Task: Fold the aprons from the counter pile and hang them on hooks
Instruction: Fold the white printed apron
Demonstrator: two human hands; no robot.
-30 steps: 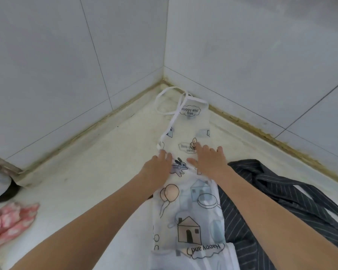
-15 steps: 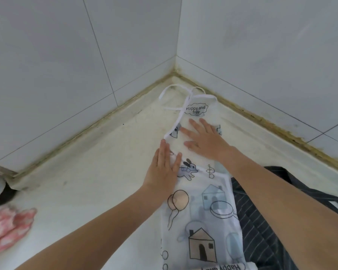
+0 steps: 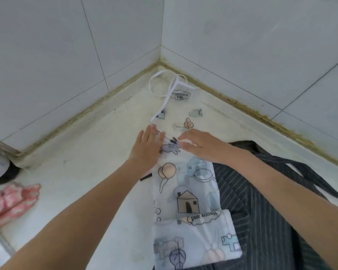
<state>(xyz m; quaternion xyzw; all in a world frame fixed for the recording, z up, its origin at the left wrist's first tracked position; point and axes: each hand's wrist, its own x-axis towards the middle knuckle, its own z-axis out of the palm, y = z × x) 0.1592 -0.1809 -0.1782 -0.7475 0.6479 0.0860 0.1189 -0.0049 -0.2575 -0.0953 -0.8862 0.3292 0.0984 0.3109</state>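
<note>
I see the printed apron (image 3: pixel 185 184) folded into a long strip on the desk (image 3: pixel 86 162), running from me toward the wall corner, straps at the far end. My left hand (image 3: pixel 147 147) presses it flat, fingers straight; my right hand (image 3: pixel 199 145) rests on it, fingers slightly bent, partly over the striped apron (image 3: pixel 261 201).

White cartoon-print apron (image 3: pixel 185 184), dark pinstriped apron (image 3: pixel 261 211), pink gloves (image 3: pixel 10 203), cream counter (image 3: pixel 86 158)

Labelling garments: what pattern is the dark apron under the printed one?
Dark grey apron with thin pale pinstripes, clearest in the head view, right of the printed apron.
</note>
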